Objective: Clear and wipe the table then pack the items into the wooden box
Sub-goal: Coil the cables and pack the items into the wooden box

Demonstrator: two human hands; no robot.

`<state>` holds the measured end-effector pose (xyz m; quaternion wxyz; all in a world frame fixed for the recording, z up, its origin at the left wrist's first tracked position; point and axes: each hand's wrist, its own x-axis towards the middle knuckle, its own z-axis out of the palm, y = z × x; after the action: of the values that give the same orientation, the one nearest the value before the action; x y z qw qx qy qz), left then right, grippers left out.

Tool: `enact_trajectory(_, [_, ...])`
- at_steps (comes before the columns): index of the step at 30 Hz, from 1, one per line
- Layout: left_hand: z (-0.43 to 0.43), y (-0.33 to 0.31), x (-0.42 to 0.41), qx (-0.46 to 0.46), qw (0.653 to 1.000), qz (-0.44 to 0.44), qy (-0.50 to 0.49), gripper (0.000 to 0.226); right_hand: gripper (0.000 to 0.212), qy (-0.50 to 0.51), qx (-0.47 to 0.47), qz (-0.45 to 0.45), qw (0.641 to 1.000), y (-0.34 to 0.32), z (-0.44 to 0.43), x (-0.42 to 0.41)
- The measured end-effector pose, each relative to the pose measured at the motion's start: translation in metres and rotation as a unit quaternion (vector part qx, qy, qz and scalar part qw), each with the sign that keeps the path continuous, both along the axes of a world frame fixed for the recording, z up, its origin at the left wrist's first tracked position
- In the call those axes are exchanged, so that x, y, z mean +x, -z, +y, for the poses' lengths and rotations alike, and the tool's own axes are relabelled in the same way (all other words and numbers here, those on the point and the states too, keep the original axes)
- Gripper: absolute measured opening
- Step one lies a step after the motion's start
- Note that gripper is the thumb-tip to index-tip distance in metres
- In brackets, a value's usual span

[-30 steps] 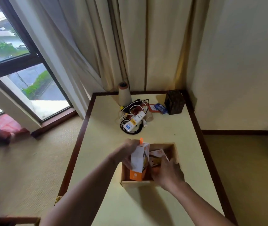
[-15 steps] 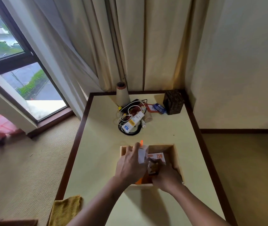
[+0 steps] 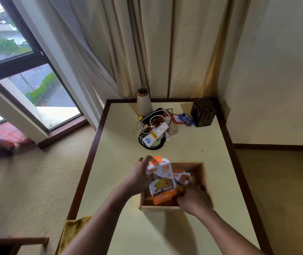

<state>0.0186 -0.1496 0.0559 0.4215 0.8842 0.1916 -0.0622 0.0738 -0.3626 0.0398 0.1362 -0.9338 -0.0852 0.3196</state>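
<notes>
Two bare forearms, bare hands (image 3: 140, 176) (image 3: 193, 200)

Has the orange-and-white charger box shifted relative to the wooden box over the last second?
Yes. The charger box stays in the left half of the wooden box, but it has turned from edge-on to printed face up.

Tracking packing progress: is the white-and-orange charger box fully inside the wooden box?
Partly in. The charger box has its orange lower end inside the wooden box; its top sticks above the rim, gripped by the left hand.
</notes>
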Motion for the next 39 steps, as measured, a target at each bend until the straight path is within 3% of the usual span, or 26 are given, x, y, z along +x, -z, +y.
enact_trajectory(2, [0.011,-0.008,0.007,0.037,0.998,0.014,0.045,0.049,0.074,-0.007,0.008,-0.001,1.0,-0.001,0.001,-0.001])
enact_trajectory(9, [-0.007,0.012,0.016,0.08,0.986,0.097,0.108,0.058,0.077,0.016,0.024,0.003,1.0,-0.004,0.001,-0.001])
enact_trajectory(12, [-0.018,0.006,0.029,0.111,0.98,0.14,0.092,0.04,0.068,0.02,0.026,0.005,0.999,-0.002,0.001,0.0])
enact_trajectory(15, [-0.032,0.01,0.034,0.197,0.964,0.146,0.102,0.032,0.065,0.023,0.022,0.018,0.999,-0.002,0.001,0.003])
enact_trajectory(20, [-0.067,0.024,0.022,0.359,0.91,0.159,0.135,0.071,0.078,0.04,0.039,0.037,0.998,0.003,0.002,0.007])
enact_trajectory(24, [-0.075,0.033,0.018,0.352,0.914,0.163,0.116,0.069,0.075,0.053,0.025,0.032,0.998,0.005,0.005,0.009])
enact_trajectory(32, [-0.044,0.031,0.013,0.39,0.879,0.149,0.23,0.074,0.068,0.094,0.011,0.025,0.995,0.007,0.013,0.007])
enact_trajectory(39, [-0.039,0.024,0.015,0.363,0.881,0.151,0.264,0.072,0.072,0.06,0.022,0.043,0.997,0.008,0.014,0.012])
